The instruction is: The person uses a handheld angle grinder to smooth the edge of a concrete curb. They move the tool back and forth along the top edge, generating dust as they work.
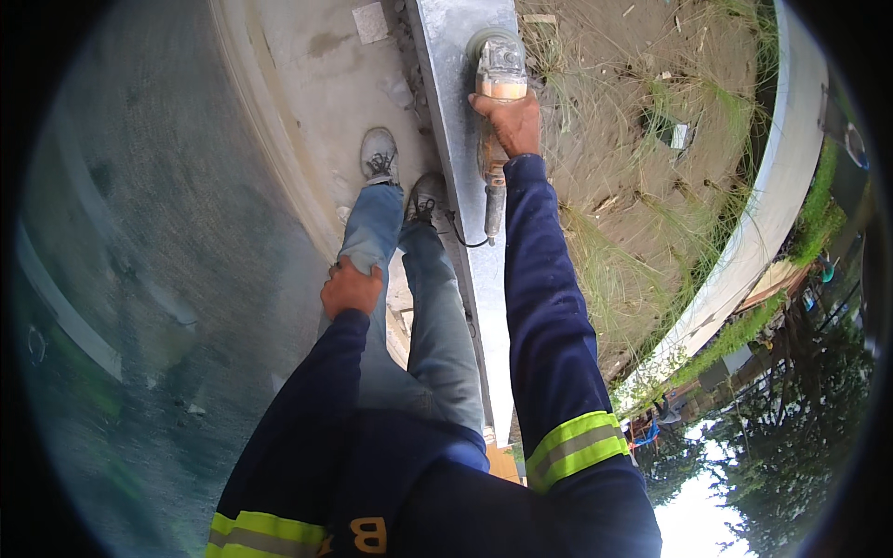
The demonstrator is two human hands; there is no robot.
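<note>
Clutching a dusty grinder (503, 65) in right grip (513, 123), underside hidden over pale ledge (456, 28), with left grip (352, 286) on jeans (374, 221), impossible to tell whether closed

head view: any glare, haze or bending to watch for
Head view: white glare in the sky patch at lower right; left side hazy and washed out; pale wall at right looks bowed near the dark rim; right hand and grinder fairly clear.
</note>
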